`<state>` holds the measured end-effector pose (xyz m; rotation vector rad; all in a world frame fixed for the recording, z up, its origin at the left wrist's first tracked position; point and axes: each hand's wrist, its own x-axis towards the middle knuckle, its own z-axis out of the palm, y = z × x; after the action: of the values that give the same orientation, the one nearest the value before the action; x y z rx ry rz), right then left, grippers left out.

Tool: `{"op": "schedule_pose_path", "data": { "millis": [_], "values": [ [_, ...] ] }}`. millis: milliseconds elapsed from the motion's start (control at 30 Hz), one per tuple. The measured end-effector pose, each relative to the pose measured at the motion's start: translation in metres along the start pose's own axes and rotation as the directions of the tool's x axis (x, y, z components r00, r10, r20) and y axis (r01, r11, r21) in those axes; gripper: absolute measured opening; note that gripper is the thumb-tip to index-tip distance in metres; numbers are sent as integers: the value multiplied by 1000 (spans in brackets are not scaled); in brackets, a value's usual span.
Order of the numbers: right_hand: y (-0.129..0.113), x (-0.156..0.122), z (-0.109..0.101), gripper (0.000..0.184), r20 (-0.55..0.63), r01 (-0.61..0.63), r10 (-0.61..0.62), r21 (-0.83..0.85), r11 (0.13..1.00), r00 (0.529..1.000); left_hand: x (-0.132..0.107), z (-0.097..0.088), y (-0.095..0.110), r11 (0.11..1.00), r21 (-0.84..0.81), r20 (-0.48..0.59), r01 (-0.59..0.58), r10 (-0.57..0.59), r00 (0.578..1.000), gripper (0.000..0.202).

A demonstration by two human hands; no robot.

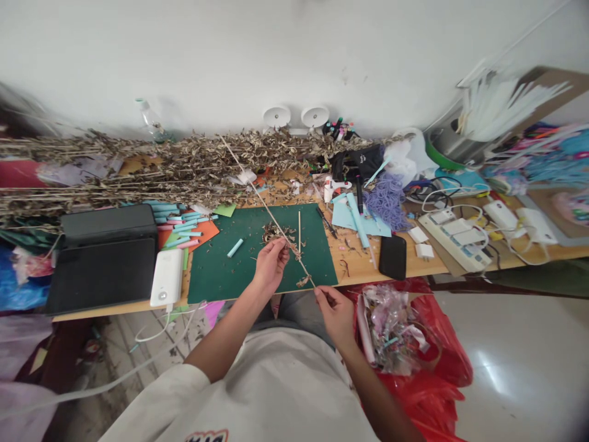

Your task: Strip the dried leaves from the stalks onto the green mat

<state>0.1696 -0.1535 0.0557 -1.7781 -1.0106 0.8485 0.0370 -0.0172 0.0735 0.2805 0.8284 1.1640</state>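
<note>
A long thin dried stalk [262, 202] runs diagonally from the leaf pile at the back down to the table's front edge. My left hand [270, 265] is closed in a pinch on the stalk's middle, over the green cutting mat [221, 270]. My right hand [335, 310] is closed on the stalk's lower end, just off the front edge. Dry leaf bits [272, 233] lie on the mat near my left hand. A second bare stick [299, 230] lies upright on the mat. A small light-blue paper roll [235, 248] rests on the mat to the left.
A heap of dried leafy branches [138, 172] fills the back left. Two black boxes [103, 258], a white power bank [166, 277] and coloured paper rolls [181, 224] sit left. A black phone [392, 256], power strip [453, 236] and purple cord pile [389, 199] sit right. A red bag [414, 344] hangs below.
</note>
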Motion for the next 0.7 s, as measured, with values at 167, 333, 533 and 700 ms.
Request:
{"op": "schedule_pose_path", "data": {
  "millis": [167,333,533,700],
  "values": [
    [-2,-1,2,28,-13,13,-13,-3,1000,1000,0,1,0,997,-65,-40,46,-49,998,18],
    [-1,-2,2,27,-24,18,-18,-10,1000,1000,-1,2,1,986,-124,-67,110,-119,991,14],
    [-3,-4,2,27,-26,42,-43,-46,998,999,-1,5,3,963,-197,-78,183,-201,976,7],
    [-9,-1,3,26,-24,63,-64,-55,997,998,-9,5,-8,955,-158,-69,251,-264,962,9]
  ]
}}
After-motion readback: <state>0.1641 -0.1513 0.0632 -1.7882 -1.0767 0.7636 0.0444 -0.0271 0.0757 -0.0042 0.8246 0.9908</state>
